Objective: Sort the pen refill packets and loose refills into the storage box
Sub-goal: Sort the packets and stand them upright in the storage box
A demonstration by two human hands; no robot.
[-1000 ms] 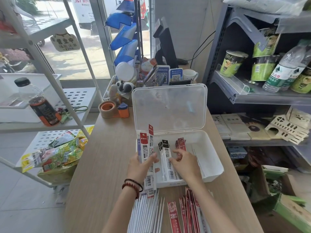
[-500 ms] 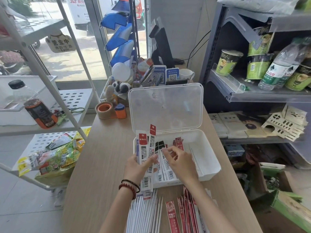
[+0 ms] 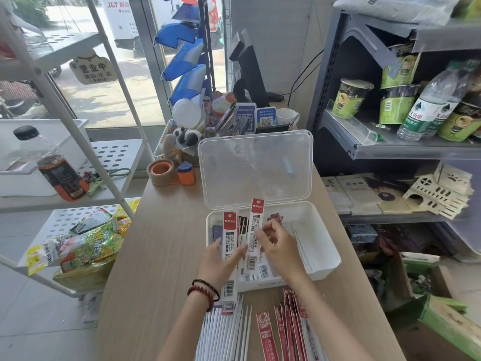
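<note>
A clear plastic storage box (image 3: 322, 246) stands open on the wooden counter, lid (image 3: 256, 168) raised at the back. Several refill packets lie in its left half. My left hand (image 3: 221, 261) holds a small stack of red-topped refill packets (image 3: 230, 230) upright over the box's left edge. My right hand (image 3: 277, 246) pinches one red-topped packet (image 3: 256, 217) beside that stack, lifted a little higher. In front of the box lie white loose refills (image 3: 223, 332) and red packets (image 3: 283, 332).
A tape roll with an orange dispenser (image 3: 170, 173) sits behind the box to the left, with desk clutter and QR stands (image 3: 256, 118) beyond. A white rack (image 3: 78, 157) holds a bottle and snack bags at left. Grey shelves (image 3: 406, 147) with cups stand at right.
My right hand has come off the packets lying in the box and pinched one packet next to the left hand's stack, raising it. My left hand has stayed nearly in place.
</note>
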